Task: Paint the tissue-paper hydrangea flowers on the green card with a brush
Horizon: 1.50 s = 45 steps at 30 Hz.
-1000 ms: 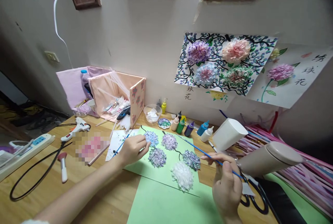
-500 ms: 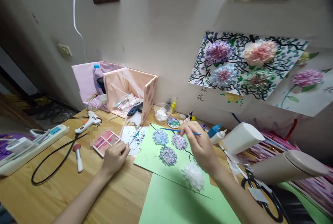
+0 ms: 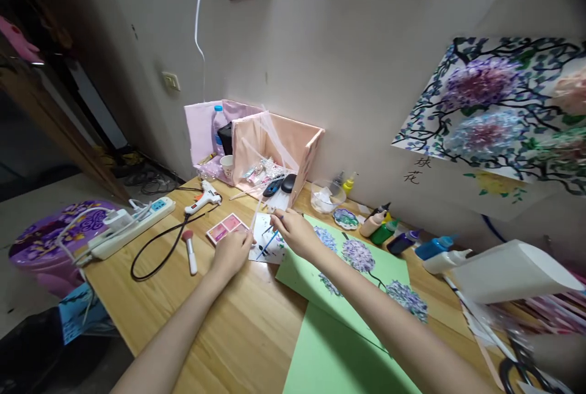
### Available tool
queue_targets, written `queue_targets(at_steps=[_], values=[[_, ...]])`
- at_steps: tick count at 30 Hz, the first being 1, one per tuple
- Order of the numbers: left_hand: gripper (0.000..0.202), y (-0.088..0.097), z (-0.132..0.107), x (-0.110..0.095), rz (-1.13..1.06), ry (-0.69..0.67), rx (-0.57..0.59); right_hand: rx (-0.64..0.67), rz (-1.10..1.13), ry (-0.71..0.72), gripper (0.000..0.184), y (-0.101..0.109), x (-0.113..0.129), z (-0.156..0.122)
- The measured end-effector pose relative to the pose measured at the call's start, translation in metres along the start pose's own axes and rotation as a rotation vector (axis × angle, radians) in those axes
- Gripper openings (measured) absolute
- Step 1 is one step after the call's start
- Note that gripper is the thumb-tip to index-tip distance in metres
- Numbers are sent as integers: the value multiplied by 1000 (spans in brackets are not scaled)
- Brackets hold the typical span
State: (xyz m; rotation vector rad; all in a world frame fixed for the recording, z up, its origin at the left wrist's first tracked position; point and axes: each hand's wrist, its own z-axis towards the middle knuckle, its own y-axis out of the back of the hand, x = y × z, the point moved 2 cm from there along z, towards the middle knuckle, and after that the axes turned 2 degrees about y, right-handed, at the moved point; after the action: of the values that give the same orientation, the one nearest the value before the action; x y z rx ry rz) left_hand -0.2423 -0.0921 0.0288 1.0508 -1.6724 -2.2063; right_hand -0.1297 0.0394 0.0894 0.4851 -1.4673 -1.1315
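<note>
While I watch from far away through the head camera, I see both forearms (image 3: 183,321) enter at the bottom of the frame, the left one from the lower left, the right one from the lower right. The right forearm passes slantwise above the green sheets (image 3: 320,351) and hides part of the paper flowers (image 3: 358,255). Near the centre, my left hand (image 3: 231,254) is palm down, its fingers bent toward the palm; I cannot tell whether it grips something. It lies between the pink palette (image 3: 224,226) and the spotted white paper (image 3: 276,254). Just right of it, my right hand (image 3: 293,232) bends to the left, thumb and fingers pinching a thin brush (image 3: 268,229), mostly covered by them, over the white paper. Below its tip, a blue brush (image 3: 267,245) slants across this paper. Farther, right of centre, paint bottles (image 3: 403,241) make a row, and the peach box (image 3: 300,132) stands open at upper centre. Farthest, a flower picture (image 3: 485,125) hangs at upper right.
</note>
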Motion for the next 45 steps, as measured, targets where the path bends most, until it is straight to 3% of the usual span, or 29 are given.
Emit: queue_targets(at_steps=[6, 19, 37, 45], values=[[44, -1, -1, -3, 77, 26, 85, 20, 18, 9, 28, -12, 3, 15], [51, 5, -5, -12, 193, 60, 219, 154, 65, -23, 21, 6, -6, 16], [51, 6, -5, -12, 204, 57, 262, -71, 87, -86, 38, -12, -9, 38], [52, 3, -4, -11, 206, 40, 260, -24, 20, -64, 36, -17, -9, 46]])
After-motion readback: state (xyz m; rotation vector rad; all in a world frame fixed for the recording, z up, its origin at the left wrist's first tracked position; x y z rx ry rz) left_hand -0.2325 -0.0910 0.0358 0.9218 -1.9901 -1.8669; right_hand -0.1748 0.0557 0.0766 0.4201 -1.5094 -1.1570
